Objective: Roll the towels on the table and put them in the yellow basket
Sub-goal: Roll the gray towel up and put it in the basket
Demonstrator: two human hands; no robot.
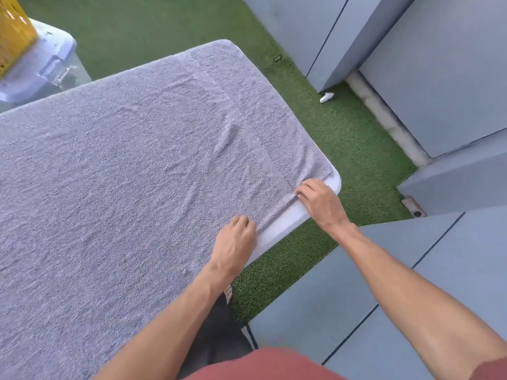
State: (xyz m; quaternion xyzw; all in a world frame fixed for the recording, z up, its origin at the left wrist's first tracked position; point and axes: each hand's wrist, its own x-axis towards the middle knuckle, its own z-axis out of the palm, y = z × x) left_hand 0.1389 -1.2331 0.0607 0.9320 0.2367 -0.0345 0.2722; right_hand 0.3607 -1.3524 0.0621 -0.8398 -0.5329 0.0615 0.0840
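Rolling not yet begun: a flat towel is gripped at its near edge.

The near hem of the pale grey terry towel (142, 165) is pinched by the left hand (236, 239) and the right hand (318, 201), fingers curled on the cloth, beside the bare corner of the white plastic table (290, 218). No roll is seen; the towel lies spread flat. Farther off, the yellow perforated plastic basket (13, 31) is perched on a clear lidded storage bin (46, 69), so rolling and basketing are judged outstanding.
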